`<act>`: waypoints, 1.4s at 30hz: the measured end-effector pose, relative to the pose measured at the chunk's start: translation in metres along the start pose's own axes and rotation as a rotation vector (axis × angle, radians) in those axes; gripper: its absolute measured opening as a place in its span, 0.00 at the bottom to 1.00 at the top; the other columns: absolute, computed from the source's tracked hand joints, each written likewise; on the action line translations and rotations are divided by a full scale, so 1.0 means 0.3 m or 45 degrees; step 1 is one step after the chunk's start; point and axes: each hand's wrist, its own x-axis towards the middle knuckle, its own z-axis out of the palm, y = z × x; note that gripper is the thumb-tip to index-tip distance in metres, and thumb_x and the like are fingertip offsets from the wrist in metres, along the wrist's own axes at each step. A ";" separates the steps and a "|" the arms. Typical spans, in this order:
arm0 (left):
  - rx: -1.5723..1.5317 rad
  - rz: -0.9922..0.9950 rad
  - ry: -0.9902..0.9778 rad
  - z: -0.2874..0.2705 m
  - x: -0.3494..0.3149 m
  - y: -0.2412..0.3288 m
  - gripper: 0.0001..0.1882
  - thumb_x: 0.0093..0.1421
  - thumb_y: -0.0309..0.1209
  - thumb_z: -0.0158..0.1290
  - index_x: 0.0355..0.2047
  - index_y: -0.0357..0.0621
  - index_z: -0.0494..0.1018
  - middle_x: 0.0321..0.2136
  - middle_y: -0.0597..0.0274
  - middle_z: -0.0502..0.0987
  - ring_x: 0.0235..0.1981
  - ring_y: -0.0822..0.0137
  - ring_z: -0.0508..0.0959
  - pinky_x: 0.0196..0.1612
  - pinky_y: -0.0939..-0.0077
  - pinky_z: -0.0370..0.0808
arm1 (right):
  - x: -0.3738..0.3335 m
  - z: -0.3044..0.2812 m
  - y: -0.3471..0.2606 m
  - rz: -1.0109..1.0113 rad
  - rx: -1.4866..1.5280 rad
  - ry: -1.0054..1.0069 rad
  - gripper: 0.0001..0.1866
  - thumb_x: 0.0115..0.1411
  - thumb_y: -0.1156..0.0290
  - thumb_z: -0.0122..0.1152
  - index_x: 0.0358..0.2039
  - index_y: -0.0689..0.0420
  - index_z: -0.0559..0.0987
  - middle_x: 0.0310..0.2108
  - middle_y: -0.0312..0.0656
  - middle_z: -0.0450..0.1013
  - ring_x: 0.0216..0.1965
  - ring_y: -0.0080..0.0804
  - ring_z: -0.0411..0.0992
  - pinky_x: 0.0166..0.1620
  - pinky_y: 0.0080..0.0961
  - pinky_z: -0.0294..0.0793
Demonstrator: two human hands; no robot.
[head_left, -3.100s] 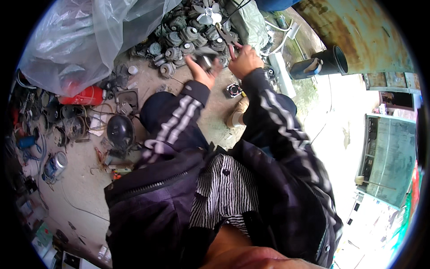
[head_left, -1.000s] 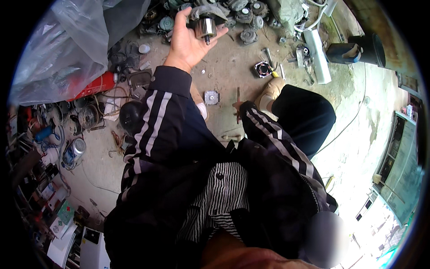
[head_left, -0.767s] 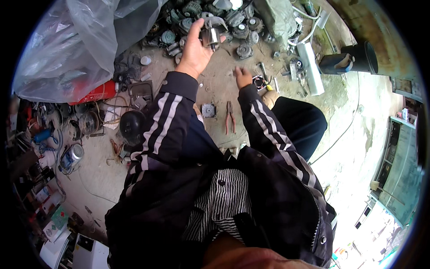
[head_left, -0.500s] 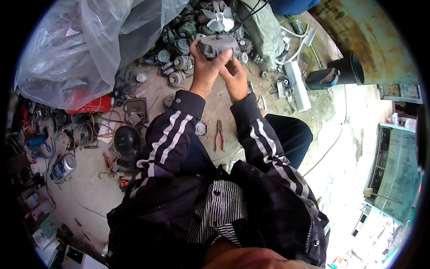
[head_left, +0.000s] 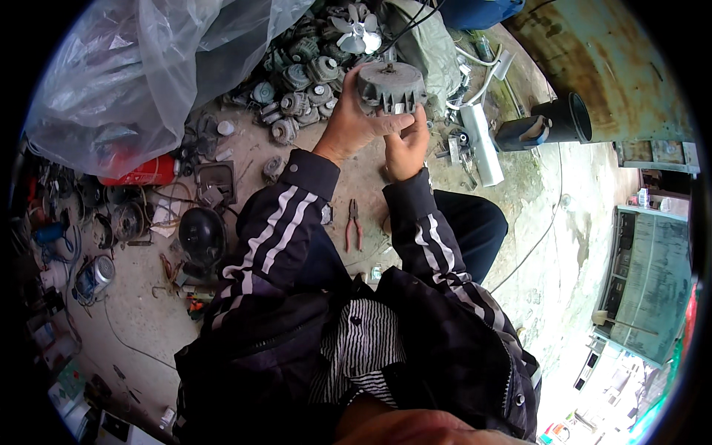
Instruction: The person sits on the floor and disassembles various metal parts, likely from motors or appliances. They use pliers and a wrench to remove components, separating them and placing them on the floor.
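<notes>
A round grey electric motor [head_left: 391, 81] with a finned rim and a short shaft stub on top is held up in front of me. My left hand [head_left: 350, 122] is closed around its left side, thumb stretched along the lower front. From below right, my right hand [head_left: 409, 147] grips the motor's lower edge with bent fingers, partly hidden under it. Red-handled pliers [head_left: 354, 225] lie on the floor between my knees. Beyond the held motor is a heap of similar old motors [head_left: 324, 70], one topped by a silver fan blade [head_left: 357, 31].
Clear plastic sheeting [head_left: 111, 81] hangs over the far left, above a red container [head_left: 141, 169]. A black round shell [head_left: 202, 236] and tangled parts lie left. To the right are a white roll [head_left: 482, 144], a dark bucket [head_left: 571, 119] and a rusty metal drum [head_left: 615, 67].
Both hands have shifted right with the motor. It has been turned, so its finned rim and shaft stub now show more plainly.
</notes>
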 end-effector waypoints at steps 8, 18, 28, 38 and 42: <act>-0.250 -0.019 0.079 0.021 0.017 0.042 0.29 0.46 0.33 0.67 0.47 0.36 0.69 0.37 0.64 0.75 0.40 0.72 0.75 0.45 0.77 0.72 | -0.001 0.037 -0.029 -0.083 -0.363 0.085 0.22 0.51 0.70 0.68 0.44 0.62 0.69 0.35 0.38 0.71 0.37 0.22 0.70 0.42 0.21 0.69; -0.382 -0.154 0.304 0.025 0.006 0.026 0.19 0.51 0.41 0.61 0.39 0.41 0.75 0.34 0.69 0.74 0.35 0.76 0.71 0.41 0.79 0.68 | 0.004 0.103 -0.093 -0.421 -1.049 0.183 0.22 0.44 0.72 0.68 0.41 0.62 0.75 0.33 0.43 0.74 0.34 0.34 0.73 0.41 0.26 0.70; -0.400 -0.308 0.307 -0.039 -0.015 -0.042 0.12 0.53 0.38 0.61 0.31 0.45 0.75 0.23 0.73 0.73 0.22 0.77 0.70 0.26 0.80 0.67 | 0.011 0.030 -0.016 0.355 -0.060 -0.132 0.13 0.56 0.71 0.66 0.38 0.64 0.76 0.30 0.35 0.74 0.31 0.17 0.70 0.36 0.15 0.68; -0.060 0.043 0.312 -0.081 0.014 0.103 0.29 0.47 0.30 0.66 0.48 0.38 0.66 0.37 0.60 0.75 0.34 0.70 0.77 0.36 0.78 0.75 | -0.184 -0.286 0.419 1.467 -0.514 -0.415 0.35 0.56 0.38 0.54 0.51 0.56 0.74 0.50 0.44 0.73 0.50 0.33 0.70 0.51 0.34 0.67; 0.916 0.388 0.332 -0.096 -0.058 0.141 0.32 0.46 0.30 0.66 0.51 0.41 0.65 0.46 0.56 0.72 0.49 0.66 0.72 0.48 0.68 0.72 | -0.584 -0.518 0.824 1.546 -1.410 -0.553 0.33 0.55 0.38 0.53 0.48 0.54 0.73 0.46 0.42 0.73 0.48 0.35 0.71 0.48 0.39 0.67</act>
